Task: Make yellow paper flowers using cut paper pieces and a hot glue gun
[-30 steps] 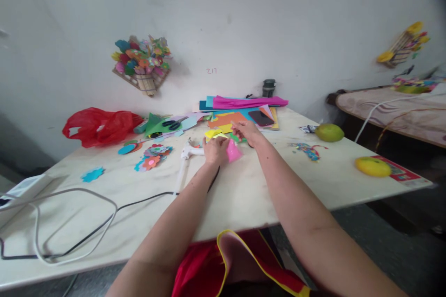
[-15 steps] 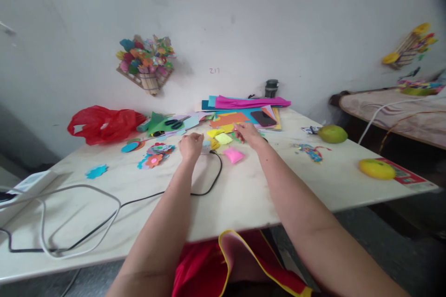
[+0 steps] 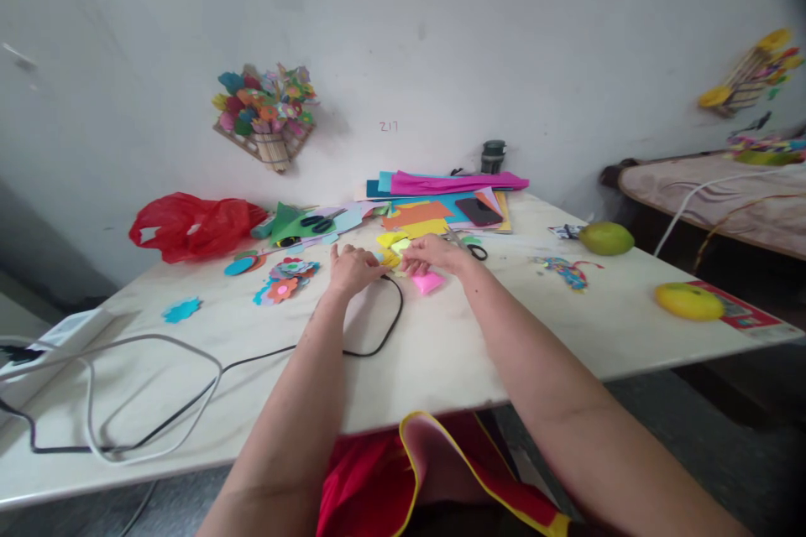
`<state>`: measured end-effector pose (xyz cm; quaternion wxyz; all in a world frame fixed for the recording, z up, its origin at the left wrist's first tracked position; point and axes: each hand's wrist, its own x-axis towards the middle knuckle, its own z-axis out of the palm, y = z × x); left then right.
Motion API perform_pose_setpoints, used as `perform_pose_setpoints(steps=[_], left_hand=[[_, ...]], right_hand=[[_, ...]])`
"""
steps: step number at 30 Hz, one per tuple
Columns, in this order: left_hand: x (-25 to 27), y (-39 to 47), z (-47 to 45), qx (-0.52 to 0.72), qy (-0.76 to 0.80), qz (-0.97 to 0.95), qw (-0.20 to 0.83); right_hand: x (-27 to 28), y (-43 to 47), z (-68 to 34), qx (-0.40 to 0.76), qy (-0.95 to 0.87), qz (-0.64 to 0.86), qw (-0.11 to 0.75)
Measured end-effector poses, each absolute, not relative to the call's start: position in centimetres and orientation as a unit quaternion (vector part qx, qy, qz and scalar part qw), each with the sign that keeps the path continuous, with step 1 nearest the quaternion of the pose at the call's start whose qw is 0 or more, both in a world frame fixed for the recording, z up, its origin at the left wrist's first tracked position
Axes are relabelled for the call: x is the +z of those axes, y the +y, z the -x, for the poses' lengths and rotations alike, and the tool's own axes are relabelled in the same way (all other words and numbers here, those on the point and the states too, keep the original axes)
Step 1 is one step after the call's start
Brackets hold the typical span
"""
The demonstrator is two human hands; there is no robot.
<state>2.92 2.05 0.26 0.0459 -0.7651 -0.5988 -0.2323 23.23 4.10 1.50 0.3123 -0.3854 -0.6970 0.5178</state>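
My left hand [image 3: 353, 268] is low over the table, palm down, its fingertips pressed together at the yellow pieces [image 3: 390, 258] and the end of a black cable [image 3: 401, 302]. What it grips, if anything, is too small to make out. Just to the right, my right hand [image 3: 433, 255] has its fingers curled in a pinch, partly covering a pale yellow piece [image 3: 400, 245] and a bright pink packet [image 3: 428, 283]. Whatever lies between those fingers is hidden. Scissors with black handles [image 3: 478, 252] lie beside the right wrist. Layered paper flowers [image 3: 286, 279] are left of my left hand.
Behind the hands lie coloured sheets [image 3: 421, 212], a phone [image 3: 478, 211] and more scissors [image 3: 318, 222]. A red plastic bag [image 3: 195, 226] is at the back left. Looped cables [image 3: 217, 369] cross the left side. Two mangoes [image 3: 605, 238] rest at the right.
My right hand has moved left and closer, now over the pale yellow piece and partly over the pink packet. My left hand has shifted slightly right and lower, its fingers reaching toward the yellow pieces.
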Motion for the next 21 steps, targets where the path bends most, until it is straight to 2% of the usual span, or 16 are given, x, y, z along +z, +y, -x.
perform_pose_setpoints(steps=[4, 10, 14, 17, 21], left_hand=[[0.3, 2.0, -2.2, -0.224, -0.613, 0.756, 0.043], [0.5, 2.0, -1.3, -0.211, -0.647, 0.730, 0.064], [1.1, 1.9, -1.3, -0.234, -0.678, 0.690, 0.095], [1.2, 2.0, -1.3, -0.261, -0.694, 0.663, 0.109], [1.0, 2.0, -1.5, -0.275, -0.687, 0.666, 0.100]], right_hand=[[1.4, 4.1, -23.1, 0.450, -0.724, 0.453, 0.261], [1.5, 4.5, -23.5, 0.343, -0.710, 0.503, 0.352], [2.5, 3.8, -23.6, 0.274, -0.717, 0.529, 0.363], [3.1, 3.3, -23.6, 0.266, -0.714, 0.535, 0.365], [2.9, 3.2, -23.4, 0.312, -0.709, 0.515, 0.368]])
